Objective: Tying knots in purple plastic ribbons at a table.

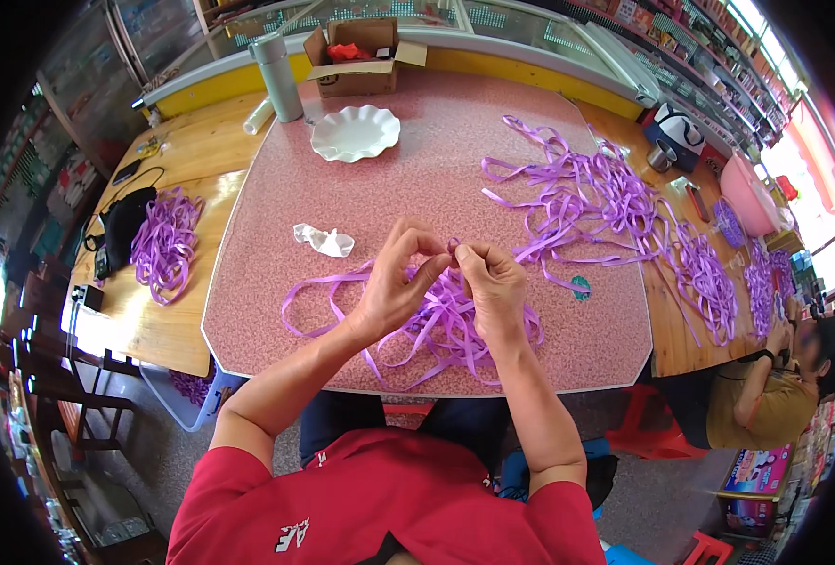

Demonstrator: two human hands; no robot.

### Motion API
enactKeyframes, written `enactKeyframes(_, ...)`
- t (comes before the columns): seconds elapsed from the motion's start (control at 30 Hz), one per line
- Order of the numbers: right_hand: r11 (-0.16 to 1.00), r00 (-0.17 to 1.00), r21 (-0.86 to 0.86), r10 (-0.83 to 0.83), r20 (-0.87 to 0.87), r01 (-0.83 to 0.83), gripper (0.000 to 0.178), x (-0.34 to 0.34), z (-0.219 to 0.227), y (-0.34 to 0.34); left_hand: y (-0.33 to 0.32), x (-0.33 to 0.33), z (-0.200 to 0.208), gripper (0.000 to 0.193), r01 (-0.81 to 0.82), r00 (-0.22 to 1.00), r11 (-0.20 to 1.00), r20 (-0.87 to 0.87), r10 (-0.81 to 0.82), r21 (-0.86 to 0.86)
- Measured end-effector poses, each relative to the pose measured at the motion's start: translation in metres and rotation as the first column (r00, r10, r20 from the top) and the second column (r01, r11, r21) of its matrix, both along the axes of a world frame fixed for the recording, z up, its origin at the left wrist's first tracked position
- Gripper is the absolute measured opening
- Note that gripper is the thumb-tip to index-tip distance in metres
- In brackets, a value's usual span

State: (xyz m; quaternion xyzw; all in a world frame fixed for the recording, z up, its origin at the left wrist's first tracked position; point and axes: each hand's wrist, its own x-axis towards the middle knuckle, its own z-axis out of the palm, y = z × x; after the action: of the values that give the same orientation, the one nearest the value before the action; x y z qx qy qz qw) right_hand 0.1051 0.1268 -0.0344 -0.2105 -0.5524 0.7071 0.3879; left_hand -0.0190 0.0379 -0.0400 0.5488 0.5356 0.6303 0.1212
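My right fingers (471, 263) are pinched tight on a bit of ribbon (453, 244), over the far edge of the loose, looping purple pile (441, 328) on the pink speckled desk (257, 301). My left fingers (424, 274) curl nearly together just beside it; whether they grip, I cannot tell. Small, steady pinches should serve best, because ribbon so flat and shiny may slip.

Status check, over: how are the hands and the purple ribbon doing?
Right hand pinching a small purple loop, left hand close alongside. Purple ribbon heaped loosely below, on pink table. Crumpled white scrap off left, not blocking.
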Motion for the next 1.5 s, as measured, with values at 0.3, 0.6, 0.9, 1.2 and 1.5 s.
enactKeyframes(0.3, 0.338, 0.929, 0.886, -0.3, -0.217, 0.316, 0.021, -0.003, 0.001, 0.011, 0.005, -0.009, 0.008, 0.022, 0.587, 0.174, 0.804, 0.956, -0.236, 0.092)
enactKeyframes(0.6, 0.197, 0.916, 0.948, -0.364, -0.165, 0.249, 0.026, 0.003, 0.003, 0.014, -0.003, 0.006, 0.007, 0.018, 0.3, 0.655, 0.951, 0.74, -0.152, -0.071)
enactKeyframes(0.9, 0.374, 0.916, 0.889, -0.386, -0.108, 0.263, 0.019, -0.001, 0.003, 0.008, 0.005, 0.01, -0.008, 0.016, 0.219, 0.745, 0.973, 0.658, -0.114, -0.08)
enactKeyframes(1.2, 0.917, 0.984, 0.392, -0.128, 0.125, 0.069, 0.004, 0.005, 0.005, 0.001, 0.004, 0.009, -0.015, 0.014, -0.01, 0.974, 0.995, 0.224, 0.032, -0.103)
enactKeyframes(1.5, 0.912, 0.986, -0.375, 0.149, -0.077, -0.167, 0.008, 0.009, 0.013, 0.003, 0.003, -0.01, 0.008, 0.033, -0.274, 0.631, 0.897, -0.639, 0.44, 0.347)
